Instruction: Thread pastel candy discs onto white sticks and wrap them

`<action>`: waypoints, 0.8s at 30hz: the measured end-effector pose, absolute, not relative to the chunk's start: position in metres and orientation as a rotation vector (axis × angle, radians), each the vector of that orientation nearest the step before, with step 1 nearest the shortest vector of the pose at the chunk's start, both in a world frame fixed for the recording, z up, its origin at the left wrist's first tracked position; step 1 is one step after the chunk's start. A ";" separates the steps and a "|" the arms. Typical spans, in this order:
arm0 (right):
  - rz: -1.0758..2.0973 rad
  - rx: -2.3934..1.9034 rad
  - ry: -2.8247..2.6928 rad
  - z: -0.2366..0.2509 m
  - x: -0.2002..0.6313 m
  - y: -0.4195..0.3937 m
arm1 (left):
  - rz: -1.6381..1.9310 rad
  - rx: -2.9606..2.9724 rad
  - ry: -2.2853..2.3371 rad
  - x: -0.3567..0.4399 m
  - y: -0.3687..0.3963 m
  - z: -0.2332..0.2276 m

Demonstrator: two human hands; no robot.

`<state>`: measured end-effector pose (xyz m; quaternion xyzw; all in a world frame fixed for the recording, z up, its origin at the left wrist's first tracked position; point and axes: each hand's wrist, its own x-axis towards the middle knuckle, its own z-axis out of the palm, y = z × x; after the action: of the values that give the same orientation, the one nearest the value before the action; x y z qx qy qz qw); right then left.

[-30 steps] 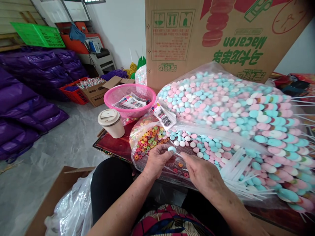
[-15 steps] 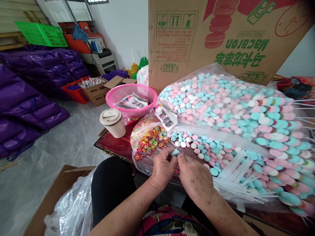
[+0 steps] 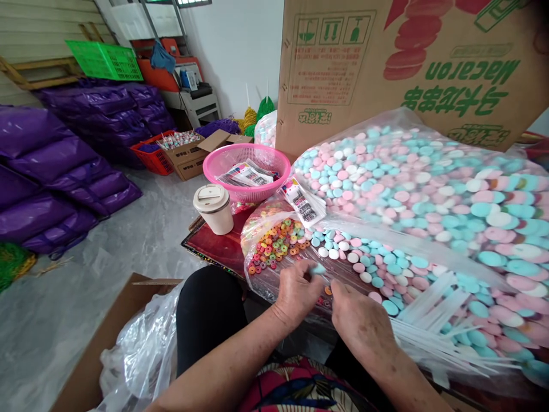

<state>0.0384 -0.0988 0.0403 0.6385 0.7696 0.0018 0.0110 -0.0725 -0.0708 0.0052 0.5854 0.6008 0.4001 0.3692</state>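
My left hand [image 3: 295,290] pinches a pale blue round candy [image 3: 318,268] between thumb and fingers, just in front of a pile of small coloured ring candies [image 3: 277,245]. Close beside it, my right hand [image 3: 359,320] has its fingers curled at a thin white stick; the grip itself is hidden. Both hands rest on clear plastic over a heap of pink, blue and white round candies [image 3: 412,206]. A bundle of white sticks [image 3: 433,320] lies to the right of my right hand.
A lidded paper cup [image 3: 214,208] stands on the dark red table [image 3: 212,250]. Behind it is a pink basket [image 3: 249,170] of labels, and a large Macaron carton [image 3: 407,63]. Purple sacks [image 3: 64,154] line the floor left. A plastic-lined box [image 3: 124,355] sits below.
My hands came together over the blue candy, then eased slightly apart. The view has shifted to the left, so everything sits further right in the frame.
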 end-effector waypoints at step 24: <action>-0.296 2.027 2.975 0.022 0.050 -0.102 | 0.895 0.521 0.979 -0.138 -0.046 0.018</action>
<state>0.0504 -0.1018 0.0220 0.5457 0.8010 -0.0798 -0.2328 -0.1377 -0.0465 0.0175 0.2391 0.4490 0.4106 0.7567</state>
